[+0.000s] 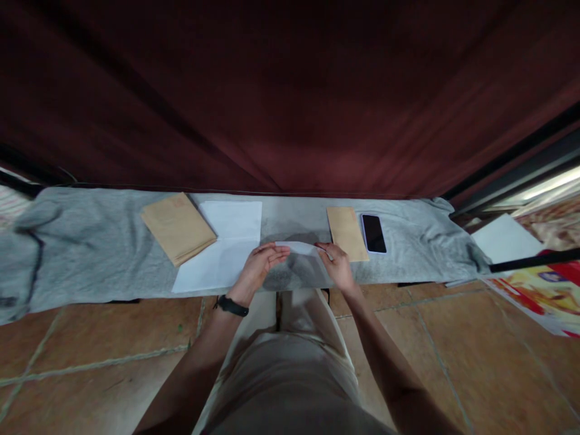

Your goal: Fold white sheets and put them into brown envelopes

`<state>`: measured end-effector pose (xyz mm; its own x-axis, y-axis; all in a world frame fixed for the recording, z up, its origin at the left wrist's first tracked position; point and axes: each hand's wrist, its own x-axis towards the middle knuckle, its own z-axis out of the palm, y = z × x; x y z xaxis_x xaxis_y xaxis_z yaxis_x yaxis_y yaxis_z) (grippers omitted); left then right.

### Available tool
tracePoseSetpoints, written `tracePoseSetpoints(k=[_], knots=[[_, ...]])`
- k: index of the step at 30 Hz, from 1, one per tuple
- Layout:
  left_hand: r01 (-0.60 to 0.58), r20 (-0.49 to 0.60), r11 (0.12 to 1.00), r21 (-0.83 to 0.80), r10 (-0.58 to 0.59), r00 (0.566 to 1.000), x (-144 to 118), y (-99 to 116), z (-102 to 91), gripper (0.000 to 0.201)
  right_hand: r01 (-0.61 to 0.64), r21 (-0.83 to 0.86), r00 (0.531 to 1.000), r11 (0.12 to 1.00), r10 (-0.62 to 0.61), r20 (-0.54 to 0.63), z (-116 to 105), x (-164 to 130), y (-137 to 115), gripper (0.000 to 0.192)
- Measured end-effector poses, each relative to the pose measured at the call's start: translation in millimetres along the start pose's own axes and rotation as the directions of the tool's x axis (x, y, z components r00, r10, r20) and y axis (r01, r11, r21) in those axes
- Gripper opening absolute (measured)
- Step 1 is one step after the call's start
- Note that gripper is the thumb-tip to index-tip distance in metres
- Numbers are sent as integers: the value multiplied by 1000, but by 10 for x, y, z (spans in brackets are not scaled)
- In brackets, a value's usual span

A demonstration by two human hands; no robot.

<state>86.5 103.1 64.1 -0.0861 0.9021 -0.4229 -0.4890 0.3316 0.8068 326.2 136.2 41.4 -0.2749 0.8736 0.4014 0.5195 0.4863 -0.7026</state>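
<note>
Pinched at its two ends, the strip (299, 248) of white paper sat between our left hand (266, 260) and our right hand (334, 261). Our left fingers lay nearly straight and close together over one end, while our right thumb and forefinger closed on the other; neither hand had any real gap left. We had it in front of our body, above the grey cloth (290, 217), between the sheets (231, 260) and the brown envelope (348, 232), though we could not tell whether its lower edge touched the cloth.

We judged it very light and thin, springy rather than stiff, dry enough not to slip, but easy to crease or crush. A soft pinch near each short end seemed best, with thumb and fingers flat on the faces; pressing the ends inward would likely have buckled it.

Its long axis ran crosswise, left to right, about parallel to the table's near edge. One end pointed toward the sheets, the other toward the envelope, and the middle appeared slightly bowed.
</note>
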Motion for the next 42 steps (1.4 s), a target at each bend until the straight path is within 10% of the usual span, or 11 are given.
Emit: tracePoseSetpoints(k=[9,20,34,38,42], knots=[[-124,-123,820,559,230,966,201,-178,-128,32,-197,57,980,979,196,23,147,227,86,35],[-45,-169,691,721,239,956,359,-292,-116,23,-47,-352,997,935,66,42,425,102,246,52],[-8,-195,601,799,273,942,428,-362,-86,9,70,-393,972,917,26,233,763,-163,72,45],[-66,-110,397,915,403,908,297,-419,-47,18,79,-389,971,918,17,237,757,-163,77,44],[-303,212,110,947,495,842,156,-560,42,37,84,-392,968,916,18,249,767,-171,86,47]])
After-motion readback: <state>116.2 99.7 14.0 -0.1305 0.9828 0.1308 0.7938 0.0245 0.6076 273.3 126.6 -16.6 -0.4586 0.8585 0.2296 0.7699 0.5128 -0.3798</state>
